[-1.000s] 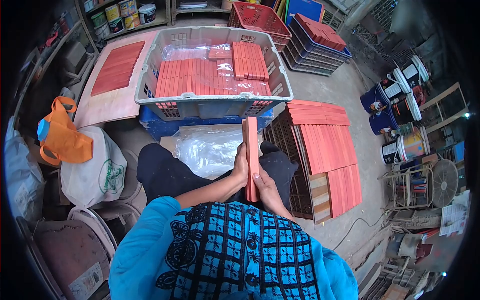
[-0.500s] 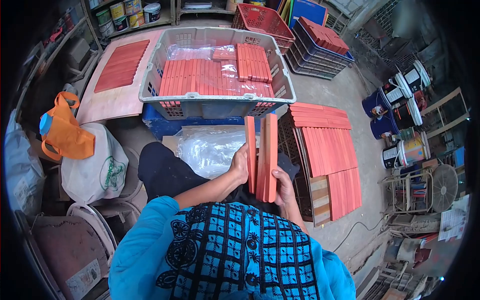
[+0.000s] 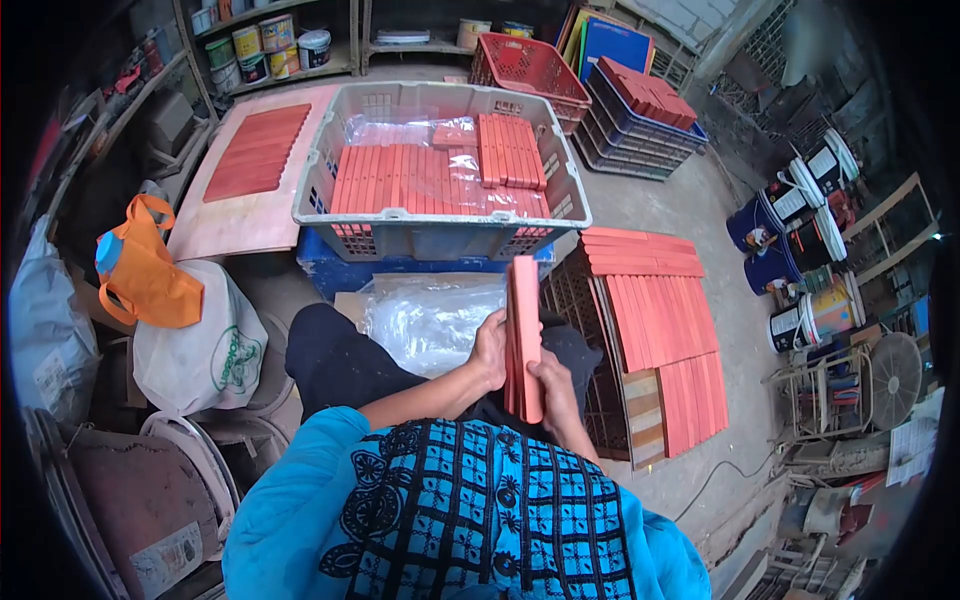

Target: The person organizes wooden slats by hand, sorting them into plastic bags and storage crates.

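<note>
Between my hands stands a small stack of red-painted wooden slats (image 3: 525, 340), held upright and pressed together above my lap. My left hand (image 3: 490, 350) grips the stack from the left side. On the right edge, my right hand (image 3: 557, 388) wraps round it lower down, thumb across the front slat. Just beyond lies clear plastic film (image 3: 425, 320) on cardboard. To the right, rows of red slats (image 3: 650, 320) lie on a board. A grey plastic crate (image 3: 420, 225) in front of me holds more red slats (image 3: 400, 182) and some clear film.
A pink board (image 3: 215, 232) with red slats lies left of the crate. An orange bag (image 3: 160, 275) rests on a white sack (image 3: 200, 350) at left. A red crate (image 3: 500, 70) and stacked dark crates (image 3: 630, 140) stand behind. Paint buckets (image 3: 770, 245) line the right.
The slats, earlier fanned apart with one separate in my left hand, are now gathered into one tight stack. My view has shifted slightly, and the stack sits a little lower.
</note>
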A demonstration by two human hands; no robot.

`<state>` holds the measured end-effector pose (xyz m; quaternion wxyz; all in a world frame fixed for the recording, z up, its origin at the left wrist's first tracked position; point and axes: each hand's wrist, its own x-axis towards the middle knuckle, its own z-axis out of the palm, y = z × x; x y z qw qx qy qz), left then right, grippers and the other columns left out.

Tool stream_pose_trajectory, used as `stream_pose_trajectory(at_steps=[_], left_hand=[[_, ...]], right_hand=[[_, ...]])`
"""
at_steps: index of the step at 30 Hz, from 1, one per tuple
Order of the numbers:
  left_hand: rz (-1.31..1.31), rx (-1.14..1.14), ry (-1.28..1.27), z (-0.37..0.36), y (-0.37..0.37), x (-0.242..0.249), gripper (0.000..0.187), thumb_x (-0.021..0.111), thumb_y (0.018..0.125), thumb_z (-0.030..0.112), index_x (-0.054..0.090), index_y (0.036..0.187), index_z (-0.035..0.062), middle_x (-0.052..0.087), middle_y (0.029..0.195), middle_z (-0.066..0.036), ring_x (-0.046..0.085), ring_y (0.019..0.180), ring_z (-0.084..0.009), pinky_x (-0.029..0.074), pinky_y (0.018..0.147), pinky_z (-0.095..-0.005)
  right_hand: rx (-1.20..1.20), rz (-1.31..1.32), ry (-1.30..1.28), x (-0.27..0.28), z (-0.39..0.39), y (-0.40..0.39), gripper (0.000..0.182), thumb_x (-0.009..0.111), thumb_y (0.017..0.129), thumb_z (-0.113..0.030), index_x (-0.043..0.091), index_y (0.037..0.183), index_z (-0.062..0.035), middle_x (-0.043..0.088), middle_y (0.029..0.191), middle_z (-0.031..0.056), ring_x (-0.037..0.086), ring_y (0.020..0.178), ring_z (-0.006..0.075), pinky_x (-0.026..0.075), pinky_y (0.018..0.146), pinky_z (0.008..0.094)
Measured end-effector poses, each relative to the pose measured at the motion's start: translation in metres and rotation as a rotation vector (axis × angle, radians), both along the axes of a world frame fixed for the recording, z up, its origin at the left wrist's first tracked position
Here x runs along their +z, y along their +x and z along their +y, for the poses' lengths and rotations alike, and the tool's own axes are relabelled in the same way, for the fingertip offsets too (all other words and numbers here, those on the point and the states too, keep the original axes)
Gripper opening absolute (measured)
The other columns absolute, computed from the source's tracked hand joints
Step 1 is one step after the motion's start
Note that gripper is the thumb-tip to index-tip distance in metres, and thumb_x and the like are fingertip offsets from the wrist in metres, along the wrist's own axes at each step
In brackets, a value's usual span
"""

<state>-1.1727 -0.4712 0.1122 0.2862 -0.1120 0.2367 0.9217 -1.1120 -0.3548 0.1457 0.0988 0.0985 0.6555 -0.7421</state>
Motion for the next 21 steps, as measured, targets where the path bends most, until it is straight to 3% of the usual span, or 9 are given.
stream_pose_trajectory(at_steps=[1,4,8,11,12,14,16,19,21], left_hand=[[-0.036,0.018,-0.028,0.002,0.002,0.004,0.063,0.029,0.085,0.051,0.047,0.116,-0.0013,0.056,0.110,-0.017,0.054,0.097,-0.0257,0.039,0.092,-0.0378],[-0.029,0.069,-0.037,0.001,0.004,0.008,0.066,0.030,0.084,0.053,0.047,0.116,-0.0022,0.052,0.116,-0.019,0.050,0.106,-0.0271,0.035,0.097,-0.0375],[-0.063,0.107,-0.025,-0.003,0.007,0.025,0.065,0.031,0.084,0.053,0.043,0.120,0.0004,0.049,0.122,-0.017,0.050,0.106,-0.0270,0.036,0.095,-0.0392],[0.046,0.024,0.121,-0.019,-0.001,0.032,0.058,0.028,0.086,0.051,0.044,0.119,0.0056,0.054,0.112,-0.013,0.052,0.100,-0.0249,0.038,0.090,-0.0399],[0.204,0.038,0.095,-0.026,-0.006,0.035,0.053,0.027,0.088,0.048,0.046,0.116,0.0077,0.055,0.107,-0.009,0.052,0.100,-0.0237,0.037,0.091,-0.0407],[0.263,-0.006,-0.215,-0.044,-0.025,0.030,0.050,0.030,0.089,0.043,0.044,0.123,0.0100,0.053,0.117,-0.006,0.047,0.110,-0.0197,0.032,0.093,-0.0410],[0.464,-0.118,-0.485,-0.074,-0.042,0.027,0.047,0.034,0.089,0.039,0.047,0.124,0.0113,0.051,0.122,-0.003,0.045,0.114,-0.0173,0.031,0.093,-0.0388],[0.826,-0.088,-0.901,-0.110,-0.065,-0.006,0.040,0.039,0.089,0.030,0.055,0.113,0.0031,0.058,0.111,-0.013,0.052,0.106,-0.0242,0.038,0.090,-0.0330],[0.867,-0.101,-0.964,-0.125,-0.066,-0.005,0.039,0.040,0.088,0.025,0.052,0.115,-0.0001,0.057,0.112,-0.014,0.052,0.106,-0.0229,0.037,0.092,-0.0312]], right_hand=[[0.037,0.101,0.144,0.005,-0.003,0.003,0.042,0.051,0.080,-0.012,0.049,0.118,0.0041,0.046,0.121,0.0135,0.046,0.108,0.0202,0.032,0.096,0.0301],[0.093,0.169,0.132,0.003,-0.004,0.003,0.044,0.052,0.081,-0.013,0.047,0.122,0.0021,0.048,0.119,0.0135,0.047,0.107,0.0190,0.033,0.094,0.0292],[0.162,0.193,0.143,0.025,-0.011,-0.002,0.052,0.055,0.079,-0.008,0.040,0.129,-0.0006,0.050,0.117,0.0131,0.049,0.104,0.0171,0.036,0.092,0.0285],[0.159,0.301,0.121,0.043,-0.021,-0.019,0.062,0.057,0.077,-0.005,0.032,0.134,-0.0035,0.052,0.112,0.0103,0.052,0.095,0.0154,0.041,0.086,0.0285],[0.161,0.305,0.100,0.056,-0.025,-0.028,0.063,0.057,0.076,-0.004,0.032,0.134,-0.0035,0.052,0.112,0.0104,0.052,0.096,0.0157,0.041,0.086,0.0288],[0.177,0.368,0.102,0.086,-0.036,-0.057,0.063,0.057,0.075,-0.005,0.033,0.134,-0.0038,0.052,0.112,0.0100,0.052,0.097,0.0157,0.041,0.085,0.0296],[0.158,0.562,0.274,0.102,-0.049,-0.107,0.061,0.059,0.075,-0.012,0.037,0.131,-0.0032,0.054,0.110,0.0137,0.052,0.098,0.0180,0.040,0.086,0.0297],[0.105,0.632,0.627,0.114,-0.086,-0.195,0.060,0.062,0.074,-0.021,0.041,0.129,-0.0061,0.053,0.109,0.0210,0.051,0.103,0.0259,0.038,0.089,0.0321],[0.077,0.663,0.705,0.079,-0.109,-0.270,0.063,0.063,0.071,-0.027,0.042,0.128,-0.0084,0.051,0.106,0.0241,0.050,0.103,0.0325,0.038,0.091,0.0358]])
